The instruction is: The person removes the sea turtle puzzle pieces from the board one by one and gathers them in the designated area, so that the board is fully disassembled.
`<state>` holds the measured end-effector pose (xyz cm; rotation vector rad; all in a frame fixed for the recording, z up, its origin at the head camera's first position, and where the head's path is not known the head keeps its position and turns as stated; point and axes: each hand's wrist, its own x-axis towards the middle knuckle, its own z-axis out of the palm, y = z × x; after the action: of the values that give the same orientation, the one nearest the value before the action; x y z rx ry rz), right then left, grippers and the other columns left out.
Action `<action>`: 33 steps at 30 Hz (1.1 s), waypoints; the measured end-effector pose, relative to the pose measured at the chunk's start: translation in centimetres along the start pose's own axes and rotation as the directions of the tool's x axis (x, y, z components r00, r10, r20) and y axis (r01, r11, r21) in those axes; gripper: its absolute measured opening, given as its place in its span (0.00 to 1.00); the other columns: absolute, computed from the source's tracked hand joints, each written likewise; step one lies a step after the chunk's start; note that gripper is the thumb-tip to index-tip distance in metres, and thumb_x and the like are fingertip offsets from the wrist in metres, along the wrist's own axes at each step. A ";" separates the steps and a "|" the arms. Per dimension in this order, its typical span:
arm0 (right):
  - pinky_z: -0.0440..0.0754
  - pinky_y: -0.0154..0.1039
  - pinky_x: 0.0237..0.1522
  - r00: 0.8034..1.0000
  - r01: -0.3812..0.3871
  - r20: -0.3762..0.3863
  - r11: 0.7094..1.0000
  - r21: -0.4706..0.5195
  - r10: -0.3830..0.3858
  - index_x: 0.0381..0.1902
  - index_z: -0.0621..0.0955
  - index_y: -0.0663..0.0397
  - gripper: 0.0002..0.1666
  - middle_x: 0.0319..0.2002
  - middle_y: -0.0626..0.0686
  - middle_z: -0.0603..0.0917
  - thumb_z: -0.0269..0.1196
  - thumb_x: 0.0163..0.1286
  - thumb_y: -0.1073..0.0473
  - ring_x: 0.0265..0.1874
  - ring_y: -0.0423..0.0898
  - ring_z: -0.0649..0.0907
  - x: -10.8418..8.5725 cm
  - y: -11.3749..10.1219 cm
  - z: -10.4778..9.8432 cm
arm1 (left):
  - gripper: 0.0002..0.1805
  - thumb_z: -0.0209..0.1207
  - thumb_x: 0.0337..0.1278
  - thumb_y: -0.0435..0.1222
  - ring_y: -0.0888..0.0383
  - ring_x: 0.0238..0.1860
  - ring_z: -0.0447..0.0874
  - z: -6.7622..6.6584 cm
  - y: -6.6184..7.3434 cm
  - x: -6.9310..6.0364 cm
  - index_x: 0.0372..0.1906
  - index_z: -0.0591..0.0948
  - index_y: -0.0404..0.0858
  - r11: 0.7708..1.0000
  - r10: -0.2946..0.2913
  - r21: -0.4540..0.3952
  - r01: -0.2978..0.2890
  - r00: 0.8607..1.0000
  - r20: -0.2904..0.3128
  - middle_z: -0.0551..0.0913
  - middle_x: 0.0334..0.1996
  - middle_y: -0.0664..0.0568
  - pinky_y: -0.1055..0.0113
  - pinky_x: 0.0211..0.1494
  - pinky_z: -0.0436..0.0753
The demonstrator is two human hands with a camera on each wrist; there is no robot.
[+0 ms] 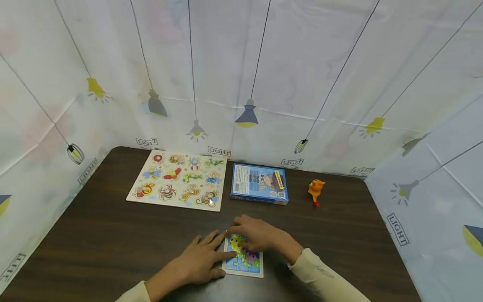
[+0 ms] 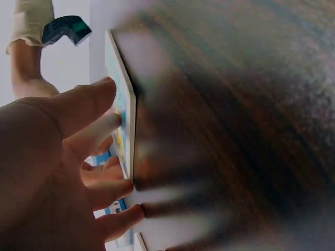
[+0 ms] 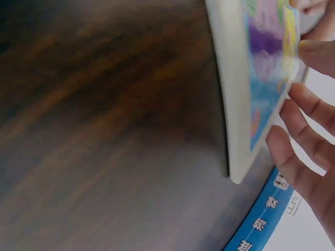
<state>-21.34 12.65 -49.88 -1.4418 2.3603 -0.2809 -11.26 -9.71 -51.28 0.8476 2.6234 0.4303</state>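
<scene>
A small jigsaw puzzle (image 1: pixel 245 265) in a pale frame lies flat on the table, with a yellow, green and purple cartoon creature on a blue ground. My left hand (image 1: pixel 198 261) spreads its fingers at the puzzle's left side, one finger reaching onto the picture and the thumb by the lower left corner. From the right, my right hand (image 1: pixel 258 235) arches over the top of the puzzle, its fingertips at the upper part and covering some of the picture. In the right wrist view, the fingers (image 3: pixel 296 162) extend along the frame's far edge. Neither hand visibly grips anything.
Behind the hands lies a large board of insect shapes (image 1: pixel 181 178). Beside it is a blue box (image 1: pixel 260 183), then a small orange animal figure (image 1: pixel 316 191) to the right. The dark wooden table (image 1: pixel 94 239) meets a lamp-printed curtain (image 1: pixel 226 63).
</scene>
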 end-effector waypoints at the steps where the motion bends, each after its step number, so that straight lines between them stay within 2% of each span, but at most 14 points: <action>1: 0.82 0.42 0.51 1.000 -0.003 0.012 1.000 -0.009 0.003 0.65 0.81 0.41 0.26 0.57 0.48 0.79 0.67 0.70 0.62 0.54 0.43 0.76 0.0 0.0 0.0 | 0.31 0.59 0.67 0.59 0.39 0.79 0.53 0.1 0.1 0.0 0.74 0.71 0.67 1.000 -0.005 0.000 0.005 1.000 0.005 0.54 0.81 0.47 0.28 0.69 0.63; 7: 0.82 0.40 0.49 0.997 -0.023 0.075 0.998 -0.058 0.027 0.67 0.79 0.34 0.27 0.56 0.46 0.77 0.67 0.72 0.58 0.53 0.42 0.75 0.2 -0.1 0.1 | 0.33 0.62 0.65 0.58 0.36 0.79 0.50 0.4 0.4 -0.2 0.74 0.70 0.67 1.000 -0.007 -0.017 0.007 1.000 0.004 0.52 0.82 0.47 0.25 0.68 0.61; 13: 0.81 0.35 0.44 0.992 0.033 0.127 0.988 -0.148 -0.014 0.65 0.80 0.32 0.27 0.54 0.47 0.77 0.68 0.71 0.59 0.49 0.41 0.75 0.5 -0.2 -0.3 | 0.33 0.61 0.65 0.59 0.35 0.80 0.48 0.8 0.5 0.0 0.74 0.69 0.69 1.000 -0.023 -0.017 0.024 1.000 0.020 0.52 0.82 0.49 0.22 0.67 0.59; 17: 0.83 0.35 0.44 0.985 0.098 0.164 0.960 -0.262 -0.056 0.66 0.80 0.32 0.27 0.54 0.48 0.78 0.68 0.72 0.59 0.49 0.42 0.77 1.0 -0.6 -0.6 | 0.33 0.60 0.66 0.59 0.36 0.80 0.47 1.0 0.5 0.0 0.75 0.68 0.70 0.999 -0.035 0.005 0.035 0.999 0.030 0.52 0.82 0.49 0.23 0.68 0.59; 20: 0.84 0.36 0.48 0.978 0.149 0.187 0.928 -0.341 -0.088 0.66 0.80 0.32 0.27 0.56 0.49 0.79 0.68 0.72 0.57 0.51 0.43 0.80 1.5 -0.9 -0.9 | 0.32 0.59 0.67 0.59 0.37 0.80 0.47 1.0 0.5 -0.1 0.75 0.67 0.70 0.999 -0.043 0.027 0.042 0.999 0.032 0.52 0.82 0.51 0.24 0.68 0.59; 25: 0.84 0.34 0.48 0.968 0.202 0.222 0.891 -0.406 -0.119 0.65 0.80 0.30 0.30 0.58 0.49 0.78 0.72 0.67 0.52 0.54 0.44 0.81 1.8 -1.0 -1.1 | 0.32 0.58 0.69 0.58 0.38 0.80 0.47 1.1 0.6 0.0 0.75 0.66 0.71 0.999 -0.045 0.032 0.044 0.998 0.036 0.53 0.82 0.52 0.24 0.69 0.58; 28: 0.84 0.32 0.43 0.966 0.206 0.228 0.893 -0.401 -0.120 0.66 0.79 0.28 0.29 0.57 0.48 0.76 0.71 0.69 0.53 0.51 0.43 0.81 1.9 -0.9 -1.1 | 0.32 0.58 0.69 0.57 0.38 0.80 0.47 1.2 0.7 0.1 0.76 0.65 0.71 0.999 -0.047 0.029 0.045 0.998 0.038 0.54 0.81 0.51 0.24 0.69 0.58; 33: 0.79 0.31 0.34 0.970 0.191 0.204 0.930 -0.315 -0.130 0.64 0.79 0.30 0.25 0.54 0.47 0.77 0.66 0.73 0.58 0.45 0.41 0.79 1.9 -0.8 -1.2 | 0.31 0.59 0.69 0.56 0.38 0.80 0.47 1.1 0.7 0.1 0.75 0.67 0.71 0.998 -0.059 0.016 0.059 0.997 0.046 0.56 0.81 0.51 0.24 0.69 0.58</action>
<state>-21.97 10.57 -48.89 -1.7362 2.2199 0.2138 -10.51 -8.94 -51.96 0.7730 2.6045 0.3723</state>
